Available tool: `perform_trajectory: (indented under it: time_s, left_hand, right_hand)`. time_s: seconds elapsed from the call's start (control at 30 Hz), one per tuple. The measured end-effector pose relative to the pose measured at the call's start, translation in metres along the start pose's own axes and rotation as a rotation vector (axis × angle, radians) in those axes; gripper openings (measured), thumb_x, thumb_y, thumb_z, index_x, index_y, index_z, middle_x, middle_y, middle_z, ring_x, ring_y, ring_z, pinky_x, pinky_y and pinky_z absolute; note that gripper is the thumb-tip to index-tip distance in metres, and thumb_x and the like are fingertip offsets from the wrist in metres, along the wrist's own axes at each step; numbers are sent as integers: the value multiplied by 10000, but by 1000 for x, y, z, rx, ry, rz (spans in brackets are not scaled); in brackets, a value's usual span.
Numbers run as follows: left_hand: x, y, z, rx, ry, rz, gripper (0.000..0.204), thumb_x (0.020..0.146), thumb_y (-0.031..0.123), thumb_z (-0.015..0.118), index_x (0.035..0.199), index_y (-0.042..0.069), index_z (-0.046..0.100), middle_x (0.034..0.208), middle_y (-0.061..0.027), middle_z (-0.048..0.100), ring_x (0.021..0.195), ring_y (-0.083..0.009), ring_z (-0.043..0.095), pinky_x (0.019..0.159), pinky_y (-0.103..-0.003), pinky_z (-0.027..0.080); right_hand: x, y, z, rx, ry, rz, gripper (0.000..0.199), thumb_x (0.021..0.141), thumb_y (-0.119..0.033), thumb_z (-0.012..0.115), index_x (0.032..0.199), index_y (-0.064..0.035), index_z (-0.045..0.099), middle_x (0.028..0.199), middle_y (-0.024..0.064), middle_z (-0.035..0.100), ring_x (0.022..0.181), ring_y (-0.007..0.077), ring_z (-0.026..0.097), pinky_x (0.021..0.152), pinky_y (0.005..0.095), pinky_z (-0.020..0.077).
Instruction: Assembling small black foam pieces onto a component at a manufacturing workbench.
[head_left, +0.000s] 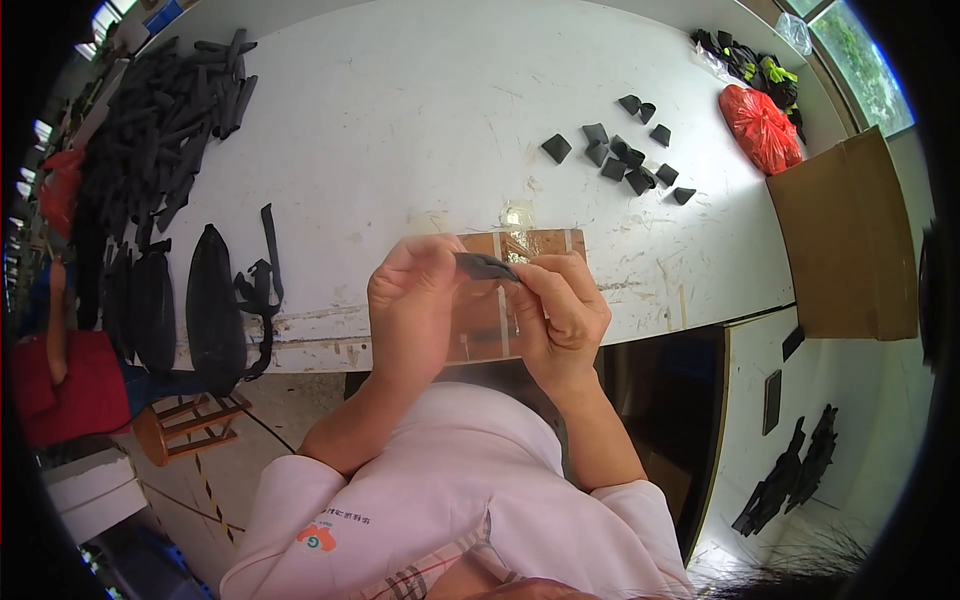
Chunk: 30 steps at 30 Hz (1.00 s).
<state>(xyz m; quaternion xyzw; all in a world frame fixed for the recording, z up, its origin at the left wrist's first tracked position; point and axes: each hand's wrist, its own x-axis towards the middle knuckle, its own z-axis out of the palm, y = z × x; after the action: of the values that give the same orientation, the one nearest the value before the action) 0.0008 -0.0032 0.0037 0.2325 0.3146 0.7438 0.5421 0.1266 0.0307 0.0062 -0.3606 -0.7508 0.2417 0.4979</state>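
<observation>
Between my two hands, above the table's front edge, is a short dark grey fabric strip (484, 267). My left hand (415, 290) pinches its left end, and my right hand (558, 305) grips its right end between thumb and fingers. Below the hands a brown board (478, 345) with strips of clear tape lies at the table edge, partly covered by my hands. Farther back on the right of the white table (400, 130) several small folded dark fabric pieces (615, 160) lie scattered.
A big heap of dark strips (160, 120) covers the far left. Nearer stand long black padded pieces (213, 310) with straps. To the right are a red plastic bag (760, 130) and a cardboard box (850, 240). A co-worker in red (70, 385) is at the left, near a wooden stool (185, 425).
</observation>
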Motion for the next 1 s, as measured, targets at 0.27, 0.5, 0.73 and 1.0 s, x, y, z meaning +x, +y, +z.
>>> perform_trajectory:
  time_s: [0.27, 0.5, 0.73, 1.0]
  left_hand:
    - [2, -4, -10, 210, -58, 41, 94, 842, 88, 547, 888, 6, 553, 866, -61, 532, 835, -116, 466, 781, -247, 370]
    - [16, 5, -3, 821, -308, 292, 63, 798, 8, 584, 849, -10, 618, 792, -39, 575, 718, -89, 515, 635, -202, 415]
    - [19, -5, -13, 848, -217, 357, 81, 716, 20, 621, 792, 39, 640, 688, -36, 608, 608, -96, 557, 540, -223, 429]
    - [17, -9, -12, 627, -160, 140, 81, 739, 17, 592, 791, 42, 650, 651, 5, 588, 614, -29, 488, 575, -189, 415]
  right_hand:
    - [-1, 11, 1, -133, 30, -226, 161, 645, 26, 632, 797, 4, 585, 723, 93, 532, 609, 232, 485, 505, 304, 395]
    - [0, -2, -11, 115, -140, 167, 121, 726, -60, 642, 826, -9, 596, 716, 79, 533, 615, 150, 534, 501, 254, 413]
    - [5, 12, -2, -48, -122, -101, 90, 704, -21, 634, 767, -16, 571, 676, 68, 519, 623, 229, 497, 539, 317, 394]
    - [4, 7, -5, -103, -93, -100, 83, 705, -27, 632, 768, -24, 578, 691, 73, 538, 643, 238, 515, 550, 323, 412]
